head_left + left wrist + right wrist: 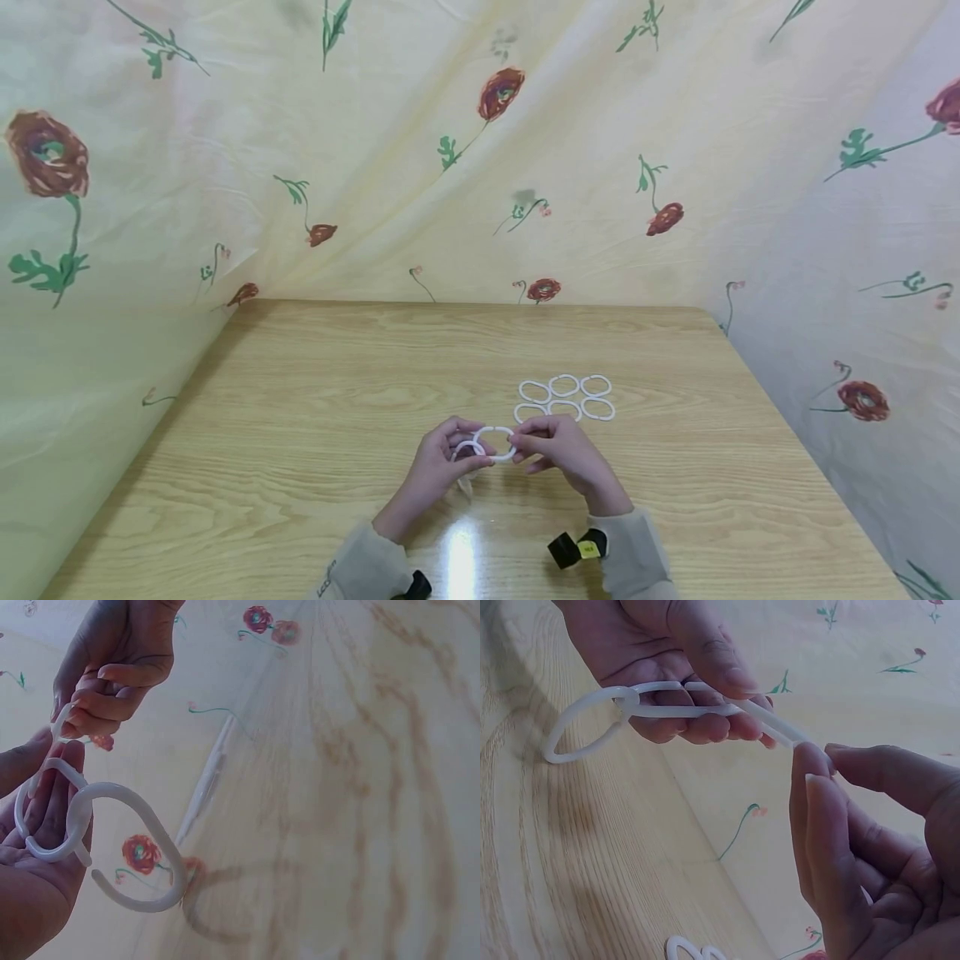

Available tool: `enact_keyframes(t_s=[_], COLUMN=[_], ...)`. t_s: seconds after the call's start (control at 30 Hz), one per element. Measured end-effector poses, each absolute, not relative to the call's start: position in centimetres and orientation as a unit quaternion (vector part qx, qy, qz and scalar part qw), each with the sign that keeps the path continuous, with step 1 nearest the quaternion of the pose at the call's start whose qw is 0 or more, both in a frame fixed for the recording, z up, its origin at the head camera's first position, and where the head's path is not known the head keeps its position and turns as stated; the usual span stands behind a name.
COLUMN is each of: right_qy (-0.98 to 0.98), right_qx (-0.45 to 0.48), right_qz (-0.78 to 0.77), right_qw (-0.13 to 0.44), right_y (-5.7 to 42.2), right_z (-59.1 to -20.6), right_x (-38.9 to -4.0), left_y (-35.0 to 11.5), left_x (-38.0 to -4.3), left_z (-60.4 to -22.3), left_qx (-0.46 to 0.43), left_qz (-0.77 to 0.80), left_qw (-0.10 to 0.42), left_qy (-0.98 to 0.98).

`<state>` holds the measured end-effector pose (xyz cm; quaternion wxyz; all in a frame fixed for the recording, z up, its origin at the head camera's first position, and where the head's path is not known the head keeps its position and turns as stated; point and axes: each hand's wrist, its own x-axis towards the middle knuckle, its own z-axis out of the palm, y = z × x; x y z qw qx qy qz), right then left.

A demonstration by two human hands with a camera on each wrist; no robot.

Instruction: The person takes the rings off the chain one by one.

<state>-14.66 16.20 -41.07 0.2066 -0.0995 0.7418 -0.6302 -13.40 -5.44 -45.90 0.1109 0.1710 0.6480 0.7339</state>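
A white plastic open ring [504, 460], oval with a small gap, is held between the two hands above the table. The left hand [438, 458] holds its near end under the thumb, together with a second linked ring [679, 711] lying across the fingers. From that one hangs a further ring [166, 844], its gap facing down in the left wrist view. At the far end of the first ring, the right hand [562, 454] pinches it between thumb and fingertips. The fingers partly hide where the rings join.
Several matching white rings [550, 392] lie in two rows on the wooden table [337, 383], just beyond the right hand. Flower-patterned cloth [390, 125] rises behind the table and along both sides.
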Motion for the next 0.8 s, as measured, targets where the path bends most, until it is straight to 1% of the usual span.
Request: enact_keyframes(t_s=[0.2, 0.53, 0.8], right_qy=[0.742, 0.745, 0.745], right_qx=[-0.091, -0.077, -0.071], right_qz=[-0.632, -0.636, -0.639], right_qw=[0.203, 0.186, 0.179], right_y=[16.53, 16.98, 17.11], right_z=[-41.18, -40.91, -41.11], right_x=[-14.88, -14.96, -15.18], left_y=[-5.44, -5.29, -5.44], left_x=[-13.44, -13.56, -13.51], left_z=[-45.89, -45.98, -45.97], left_qx=[0.188, 0.16, 0.173], left_qz=[0.732, 0.73, 0.742], left_qw=[0.11, 0.113, 0.118], left_qy=[0.646, 0.655, 0.637])
